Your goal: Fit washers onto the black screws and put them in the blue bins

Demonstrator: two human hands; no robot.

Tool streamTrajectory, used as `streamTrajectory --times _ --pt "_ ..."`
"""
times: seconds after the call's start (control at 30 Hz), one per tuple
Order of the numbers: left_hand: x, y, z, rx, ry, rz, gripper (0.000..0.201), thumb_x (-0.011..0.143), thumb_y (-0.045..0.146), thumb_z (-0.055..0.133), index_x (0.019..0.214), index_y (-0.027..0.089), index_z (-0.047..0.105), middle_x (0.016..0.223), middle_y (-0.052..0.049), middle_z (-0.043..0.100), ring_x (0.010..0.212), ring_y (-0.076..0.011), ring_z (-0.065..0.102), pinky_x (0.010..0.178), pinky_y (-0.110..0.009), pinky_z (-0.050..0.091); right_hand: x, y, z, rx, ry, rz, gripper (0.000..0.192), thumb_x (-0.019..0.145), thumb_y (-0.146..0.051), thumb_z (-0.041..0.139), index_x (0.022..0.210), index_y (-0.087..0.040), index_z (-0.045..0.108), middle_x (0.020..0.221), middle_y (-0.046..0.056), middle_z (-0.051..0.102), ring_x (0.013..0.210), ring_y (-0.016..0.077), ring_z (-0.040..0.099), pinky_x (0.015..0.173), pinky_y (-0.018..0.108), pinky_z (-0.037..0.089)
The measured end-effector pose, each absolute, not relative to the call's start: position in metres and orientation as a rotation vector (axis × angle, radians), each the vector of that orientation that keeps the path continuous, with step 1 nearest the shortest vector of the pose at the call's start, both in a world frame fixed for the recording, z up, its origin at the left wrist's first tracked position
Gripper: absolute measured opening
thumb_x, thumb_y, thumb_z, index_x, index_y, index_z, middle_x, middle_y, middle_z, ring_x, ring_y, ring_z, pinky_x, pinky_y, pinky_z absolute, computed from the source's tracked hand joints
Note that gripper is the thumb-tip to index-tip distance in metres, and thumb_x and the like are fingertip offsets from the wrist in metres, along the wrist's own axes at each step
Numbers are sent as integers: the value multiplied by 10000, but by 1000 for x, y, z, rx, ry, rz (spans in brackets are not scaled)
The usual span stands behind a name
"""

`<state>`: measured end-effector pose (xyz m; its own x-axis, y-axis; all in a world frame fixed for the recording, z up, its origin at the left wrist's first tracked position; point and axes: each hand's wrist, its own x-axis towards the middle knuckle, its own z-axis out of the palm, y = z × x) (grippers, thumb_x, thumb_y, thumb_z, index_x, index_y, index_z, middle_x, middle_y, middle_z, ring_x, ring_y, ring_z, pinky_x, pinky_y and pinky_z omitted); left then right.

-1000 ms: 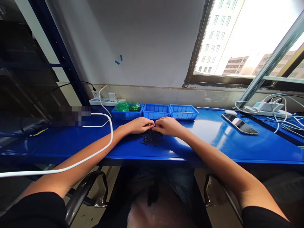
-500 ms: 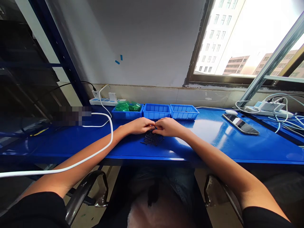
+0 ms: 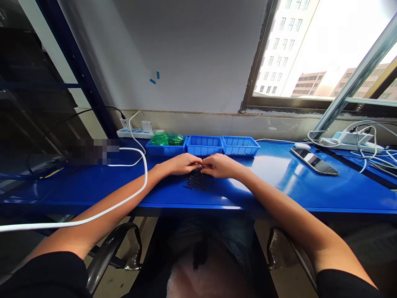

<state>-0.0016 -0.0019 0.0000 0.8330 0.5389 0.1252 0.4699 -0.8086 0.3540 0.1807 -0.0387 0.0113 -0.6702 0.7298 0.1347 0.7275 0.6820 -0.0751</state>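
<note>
Dark screws (image 3: pixel 197 181) lie in a loose heap on the blue bench (image 3: pixel 273 188), at six o'clock from the grip and just beside it, the far edge of the heap partly hidden by the fingers. Left hand (image 3: pixel 182 164) and right hand (image 3: pixel 222 166) meet over that edge, fingertips close together and the backs of both hands turned up. Whether either grip is clamped on a screw I cannot tell: the fingers cover whatever is between them.

Clock directions run from where the hands meet. At twelve o'clock, near the fingers, is the middle tray (image 3: pixel 203 151), blue like the two next to it. At ten o'clock the left tray (image 3: pixel 163 152) holds green plastic (image 3: pixel 159 139); at two o'clock is the right tray (image 3: pixel 240 152). All three stand side by side in a row.

Farther out at ten o'clock, a white power strip (image 3: pixel 136 133) sits by the wall (image 3: pixel 198 58). A thick white cable (image 3: pixel 108 209) crosses in front of the left forearm at eight o'clock. Well apart at three o'clock lies a phone (image 3: pixel 314 162), with a second power strip (image 3: pixel 339 143) and tangled cords (image 3: pixel 374 140) beyond. A window (image 3: pixel 279 54) fills one to two o'clock.
</note>
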Motion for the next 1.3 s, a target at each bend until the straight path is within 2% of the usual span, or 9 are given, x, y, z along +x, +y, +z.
streamTrajectory --times 0.23,0.37,0.47,0.77,0.97,1.3 --pt "-2 0 -1 2718 755 318 289 852 277 376 886 128 621 801 -34 644 727 -144 562 643 -199 369 184 -38 9 -1145 -2719 35 179 830 -239 463 707 -157 562 695 20 596 603 105 451 549 221 264" --pt "-3 2 -3 2746 774 314 308 859 287 371 891 123 630 780 -40 645 702 -147 562 626 -206 373 183 -39 10 -1181 -2706 48 175 806 -258 487 655 -172 509 614 -11 533 552 92 408 523 219 240" --pt "-4 4 -4 2746 755 329 311 868 281 375 938 131 638 819 -43 660 724 -150 574 641 -205 384 182 -40 10 -1230 -2693 1 161 782 -283 520 664 -182 480 581 -31 486 526 88 370 505 222 213" --pt "-5 4 -5 2733 723 348 318 881 275 388 1031 146 637 932 -46 684 805 -155 601 698 -200 401 179 -42 9 -1267 -2709 -79 111 810 -260 487 741 -176 510 628 -10 515 541 102 361 506 233 201" --pt "-3 2 -3 2726 736 335 333 871 268 386 1055 132 629 942 -54 685 808 -159 605 694 -205 400 177 -44 10 -1294 -2729 -91 119 841 -248 461 815 -167 544 675 9 555 573 113 412 517 234 207" --pt "-3 3 -4 2742 776 330 339 862 294 370 972 115 637 836 -52 673 734 -157 590 645 -214 389 176 -42 8 -1398 -2735 -160 179 887 -284 437 916 -165 567 781 44 631 680 146 534 530 248 213"
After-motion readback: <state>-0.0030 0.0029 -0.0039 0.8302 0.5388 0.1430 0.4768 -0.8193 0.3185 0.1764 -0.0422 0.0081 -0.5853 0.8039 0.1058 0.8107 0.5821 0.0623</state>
